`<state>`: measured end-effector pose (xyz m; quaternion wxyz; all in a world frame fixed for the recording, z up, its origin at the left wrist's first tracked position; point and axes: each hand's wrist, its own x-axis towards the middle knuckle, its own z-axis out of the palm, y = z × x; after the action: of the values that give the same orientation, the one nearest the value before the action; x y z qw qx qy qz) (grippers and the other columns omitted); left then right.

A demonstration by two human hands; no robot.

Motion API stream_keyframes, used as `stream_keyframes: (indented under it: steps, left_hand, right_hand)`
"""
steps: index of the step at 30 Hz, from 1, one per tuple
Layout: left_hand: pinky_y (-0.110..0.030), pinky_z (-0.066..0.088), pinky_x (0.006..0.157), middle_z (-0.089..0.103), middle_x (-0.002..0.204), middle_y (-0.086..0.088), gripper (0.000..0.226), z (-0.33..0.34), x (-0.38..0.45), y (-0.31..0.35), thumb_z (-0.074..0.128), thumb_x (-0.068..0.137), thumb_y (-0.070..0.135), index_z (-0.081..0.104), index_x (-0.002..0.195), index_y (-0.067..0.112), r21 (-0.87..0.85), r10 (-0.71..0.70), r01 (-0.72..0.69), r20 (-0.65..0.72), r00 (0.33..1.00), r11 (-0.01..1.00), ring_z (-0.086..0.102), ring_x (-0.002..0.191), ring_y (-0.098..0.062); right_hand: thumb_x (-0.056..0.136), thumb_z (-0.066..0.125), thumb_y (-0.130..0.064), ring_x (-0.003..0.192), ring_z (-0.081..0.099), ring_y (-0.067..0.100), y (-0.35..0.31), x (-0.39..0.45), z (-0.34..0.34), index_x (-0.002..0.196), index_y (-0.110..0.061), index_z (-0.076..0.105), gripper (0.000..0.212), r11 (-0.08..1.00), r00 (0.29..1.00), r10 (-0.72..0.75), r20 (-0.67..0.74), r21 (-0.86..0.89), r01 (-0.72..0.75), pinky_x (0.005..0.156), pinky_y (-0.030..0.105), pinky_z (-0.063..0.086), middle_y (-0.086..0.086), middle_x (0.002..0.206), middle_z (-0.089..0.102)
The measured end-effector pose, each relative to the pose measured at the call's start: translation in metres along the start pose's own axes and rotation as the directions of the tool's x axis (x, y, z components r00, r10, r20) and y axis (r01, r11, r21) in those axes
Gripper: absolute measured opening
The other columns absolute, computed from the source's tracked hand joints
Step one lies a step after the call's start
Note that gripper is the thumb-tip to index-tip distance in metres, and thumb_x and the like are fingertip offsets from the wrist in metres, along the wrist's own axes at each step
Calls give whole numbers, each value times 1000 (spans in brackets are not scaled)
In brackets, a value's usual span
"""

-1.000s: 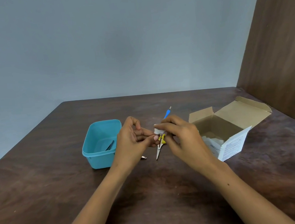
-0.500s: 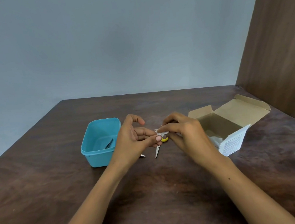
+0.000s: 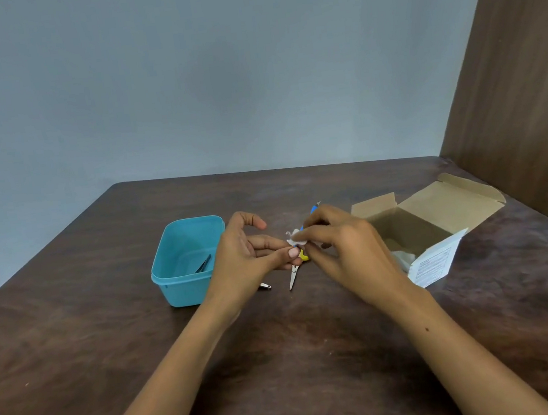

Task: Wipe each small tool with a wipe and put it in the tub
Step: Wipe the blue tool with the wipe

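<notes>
My left hand pinches the near end of a thin blue-handled tool between thumb and fingers. That tool slants up and away behind my right hand. My right hand pinches a small white wipe against the tool, just beyond my left fingertips. Small scissors with a yellow handle lie on the table under both hands, blades pointing toward me. A metal tool tip shows below my left palm. The teal tub stands left of my left hand, with dark tweezers inside.
An open cardboard box with white wipes inside stands right of my right hand. The brown table runs back to a grey wall, and a brown panel closes the right side.
My right hand has shifted a little along the tool with the wipe, and the blue tip shows past it again after being hidden half a second ago. My left hand has held still.
</notes>
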<state>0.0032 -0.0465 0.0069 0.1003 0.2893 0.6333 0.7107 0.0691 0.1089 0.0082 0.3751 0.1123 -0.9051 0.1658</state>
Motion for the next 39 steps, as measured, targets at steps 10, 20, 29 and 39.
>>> stream_keyframes:
  steps: [10, 20, 29, 39]
  left_hand:
    - [-24, 56, 58, 73, 72, -16, 48, 0, -2, 1, 72, 73, -10, 35, 96, 11, 56, 0, 0, 11, 1000, 998, 71, 62, -22]
    - [-26, 57, 58, 71, 75, -23, 23, 4, -3, 10, 65, 84, 9, 44, 92, 5, 51, 78, -79, 4, 997, 996, 71, 66, -26]
    - [-25, 56, 79, 76, 90, -4, 20, 3, 0, -2, 72, 78, 11, 74, 97, 8, 180, 115, -127, 77, 990, 975, 72, 86, -16]
    - [-14, 50, 62, 75, 70, -3, 8, 2, 0, -3, 70, 78, 8, 76, 84, 6, 197, 157, -165, 54, 986, 967, 69, 66, -6]
  right_hand:
    - [82, 65, -21, 70, 56, 10, 10, 1, -3, 96, -19, 75, 16, 997, 995, -18, 102, 70, 11, 57, 28, 49, 0, 87, 60]
    - [86, 59, -12, 74, 52, 11, 9, 2, -6, 89, -9, 66, 9, 997, 998, -45, 37, 57, 42, 63, 23, 44, 3, 91, 56]
    - [89, 57, -6, 59, 61, 5, -11, 8, -10, 87, -13, 65, 11, 425, 860, 498, 108, 834, -351, 63, 20, 53, -7, 70, 69]
    - [85, 61, -8, 73, 61, 5, -12, 6, -10, 87, -12, 69, 9, 215, 795, 569, 212, 894, -393, 63, 20, 51, -5, 84, 72]
